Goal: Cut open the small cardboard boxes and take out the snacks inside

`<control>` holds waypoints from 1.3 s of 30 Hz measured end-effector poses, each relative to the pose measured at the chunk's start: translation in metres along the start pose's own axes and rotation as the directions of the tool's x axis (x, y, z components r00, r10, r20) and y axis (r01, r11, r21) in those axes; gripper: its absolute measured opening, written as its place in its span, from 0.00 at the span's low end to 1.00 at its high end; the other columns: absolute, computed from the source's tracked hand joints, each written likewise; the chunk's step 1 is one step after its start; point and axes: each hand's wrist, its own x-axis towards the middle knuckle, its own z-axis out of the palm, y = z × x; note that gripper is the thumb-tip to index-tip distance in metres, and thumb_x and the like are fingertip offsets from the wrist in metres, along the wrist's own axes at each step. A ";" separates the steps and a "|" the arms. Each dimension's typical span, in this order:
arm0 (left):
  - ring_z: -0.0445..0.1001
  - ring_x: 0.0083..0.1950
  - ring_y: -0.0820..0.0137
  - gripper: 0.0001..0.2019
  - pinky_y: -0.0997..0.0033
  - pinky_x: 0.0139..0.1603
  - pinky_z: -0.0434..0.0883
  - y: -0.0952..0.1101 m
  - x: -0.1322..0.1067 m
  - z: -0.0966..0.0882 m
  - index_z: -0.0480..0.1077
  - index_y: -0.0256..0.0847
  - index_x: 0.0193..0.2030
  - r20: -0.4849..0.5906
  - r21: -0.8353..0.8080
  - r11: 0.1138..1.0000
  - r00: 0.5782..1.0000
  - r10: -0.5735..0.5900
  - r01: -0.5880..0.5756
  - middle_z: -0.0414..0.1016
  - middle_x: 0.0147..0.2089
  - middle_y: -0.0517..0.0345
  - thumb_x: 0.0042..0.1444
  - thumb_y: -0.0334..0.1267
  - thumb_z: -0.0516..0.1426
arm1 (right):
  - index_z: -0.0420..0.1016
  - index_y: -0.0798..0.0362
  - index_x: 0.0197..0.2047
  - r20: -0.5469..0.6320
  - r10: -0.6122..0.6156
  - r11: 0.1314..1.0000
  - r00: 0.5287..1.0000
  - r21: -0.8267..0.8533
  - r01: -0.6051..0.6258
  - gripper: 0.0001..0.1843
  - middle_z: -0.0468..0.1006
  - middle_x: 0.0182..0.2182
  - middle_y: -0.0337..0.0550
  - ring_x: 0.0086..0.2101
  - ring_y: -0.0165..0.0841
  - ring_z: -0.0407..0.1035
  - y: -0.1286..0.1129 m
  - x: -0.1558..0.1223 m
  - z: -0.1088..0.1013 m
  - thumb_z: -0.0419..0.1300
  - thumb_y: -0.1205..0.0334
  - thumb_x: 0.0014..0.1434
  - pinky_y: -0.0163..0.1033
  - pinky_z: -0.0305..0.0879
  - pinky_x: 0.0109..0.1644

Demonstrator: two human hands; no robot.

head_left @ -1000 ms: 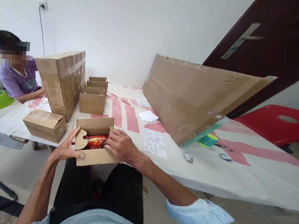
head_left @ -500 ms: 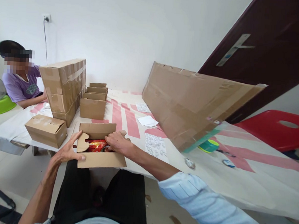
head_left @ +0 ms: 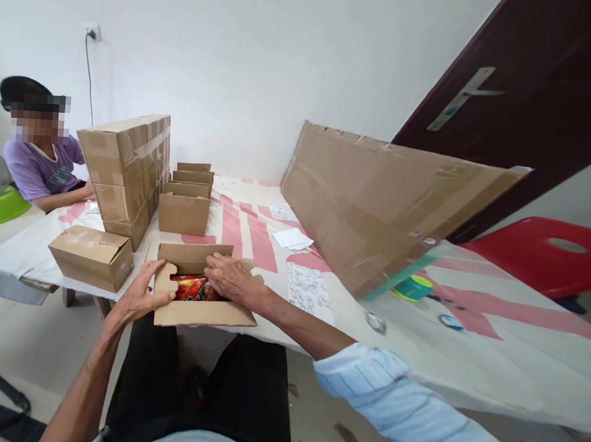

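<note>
An open cardboard box point(head_left: 204, 314) sits at the table's near edge with its flaps up. Inside it lies a shiny red packet point(head_left: 190, 289) with orange and dark print. My left hand point(head_left: 143, 292) grips the box's left end, thumb over the near flap and fingers along the outer side. Reaching in from the right, my right hand point(head_left: 232, 280) has its fingers curled down onto the packet; the fingertips are partly hidden.
A closed carton point(head_left: 90, 256) lies at left, before a stack of taped cartons point(head_left: 128, 171). Behind my box stand several open boxes point(head_left: 183, 214). A large cardboard panel point(head_left: 377, 199) leans at right, near papers point(head_left: 293, 239) and a tape roll point(head_left: 375, 322). Another person point(head_left: 43, 165) sits far left.
My right hand has shifted slightly left over the packet. The near flap has tilted up a little, and my left thumb has moved up along the box's end.
</note>
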 end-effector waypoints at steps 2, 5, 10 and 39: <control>0.68 0.71 0.47 0.36 0.49 0.71 0.69 -0.001 0.000 0.003 0.66 0.44 0.72 -0.027 0.019 0.999 0.999 0.036 -0.036 0.68 0.71 0.45 0.58 0.50 0.65 | 0.80 0.53 0.40 -0.052 -0.017 1.000 0.998 -0.014 0.016 0.09 0.78 0.47 0.53 0.48 0.44 0.66 0.003 0.000 -0.006 0.57 0.67 0.69 0.47 0.62 0.52; 0.70 0.70 0.48 0.34 0.48 0.72 0.67 -0.007 0.001 0.004 0.68 0.45 0.71 -0.054 0.041 0.995 0.994 0.091 -0.089 0.70 0.70 0.45 0.58 0.49 0.65 | 0.79 0.55 0.42 -0.221 -0.034 0.999 0.975 -0.011 0.032 0.11 0.78 0.46 0.55 0.48 0.45 0.64 0.014 0.001 -0.016 0.55 0.70 0.69 0.48 0.61 0.53; 0.67 0.73 0.47 0.37 0.47 0.69 0.70 -0.013 0.006 0.005 0.66 0.47 0.71 -0.118 0.084 0.990 0.985 0.122 -0.113 0.65 0.74 0.42 0.58 0.54 0.67 | 0.77 0.52 0.41 -0.508 -0.016 0.994 0.861 0.083 0.067 0.12 0.78 0.47 0.53 0.48 0.44 0.65 0.036 -0.003 -0.036 0.53 0.71 0.70 0.48 0.63 0.54; 0.83 0.35 0.67 0.28 0.70 0.37 0.78 0.066 0.114 -0.023 0.71 0.41 0.42 -0.395 -0.672 0.686 0.918 -0.013 -0.280 0.83 0.34 0.60 0.44 0.54 0.76 | 0.83 0.52 0.34 -0.140 0.693 0.016 0.707 0.984 0.179 0.35 0.84 0.33 0.47 0.36 0.43 0.78 0.050 0.041 -0.039 0.70 0.25 0.45 0.49 0.81 0.40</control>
